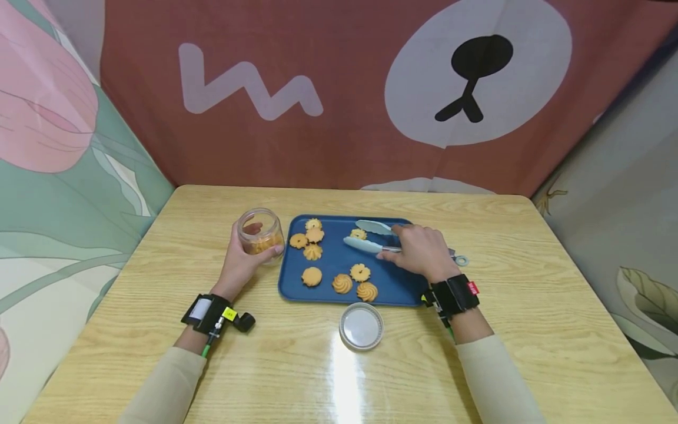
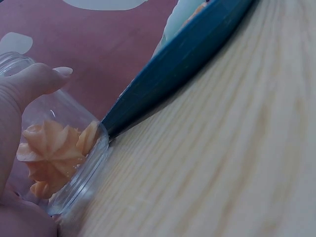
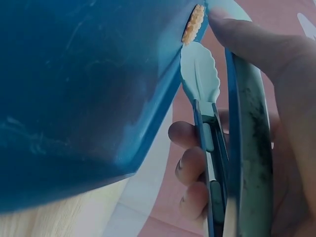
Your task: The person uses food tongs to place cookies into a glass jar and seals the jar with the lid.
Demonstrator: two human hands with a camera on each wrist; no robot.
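Tongs are sitting spread in your right hand's grip, seemingly straddling a cookie on the tray, your left hand is gripping the jar, so you're probably lining up a grab needing a gentle squeeze.

There is room to pass over the bench at lower centre, between the sleeves, below the lid near the tray's bottom edge. Cookies, tongs and right hand crowd the tray's bare middle; jar and left hand obstruct left of centre.
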